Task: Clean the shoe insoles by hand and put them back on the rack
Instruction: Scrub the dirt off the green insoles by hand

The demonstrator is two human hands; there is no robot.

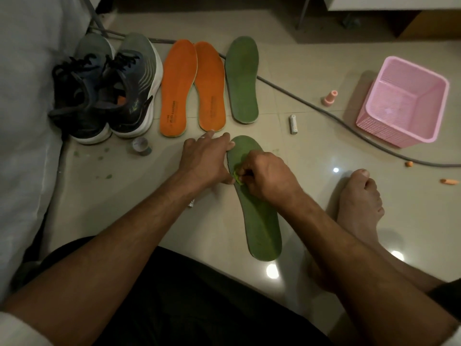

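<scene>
Currently right hand [264, 177] pinches a small green scrap [237, 178] on the near green insole [259, 221]; left hand [207, 161], fingers flat, pins its toe edge. Risk: insole could slide on the glossy tile floor [324, 151] if that pressure eases.

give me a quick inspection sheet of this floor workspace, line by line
surface: glossy beige tiled floor with light glare and small green flecks at left
job's things: near green insole under both hands; second green insole and two orange insoles laid out beyond; pair of dark sneakers at left
clutter: pink basket, pink bottle, battery, small round tin, orange bits
grippers: left hand rests on the near insole's edge; right hand pinches a small yellow-green piece on it
cables: grey cable runs across the floor behind the insoles
surroundings: white fabric at left; rack not seen
</scene>
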